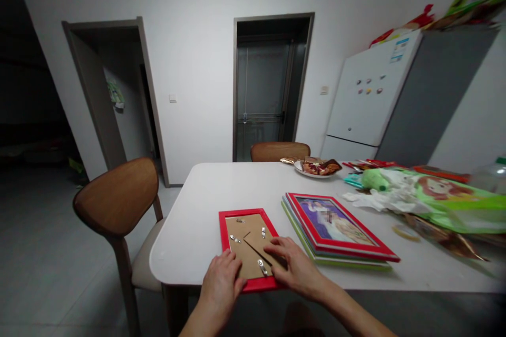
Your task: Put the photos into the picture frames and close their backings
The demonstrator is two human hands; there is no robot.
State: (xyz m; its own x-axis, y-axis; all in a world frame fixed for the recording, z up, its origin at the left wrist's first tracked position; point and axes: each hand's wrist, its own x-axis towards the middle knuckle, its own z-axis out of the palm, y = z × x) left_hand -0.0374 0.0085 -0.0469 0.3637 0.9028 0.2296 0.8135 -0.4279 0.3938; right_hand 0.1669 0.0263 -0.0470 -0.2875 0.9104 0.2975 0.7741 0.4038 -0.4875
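Observation:
A red picture frame lies face down near the front edge of the table, its brown backing board facing up. Small metal clips sit around the board, and a dark slanting slit crosses its middle. My left hand grips the frame's near left side, fingers bent over the edge. On the right side, my right hand has its bent fingers and thumb on the frame and board; what lies under the fingertips is hidden. Just right of it is a stack of picture frames, topped by a red one with a picture.
A plate of food stands at the table's back. Plastic packaging, white tissue and a roll of tape lie on the right. One wooden chair is at the left, another behind the table.

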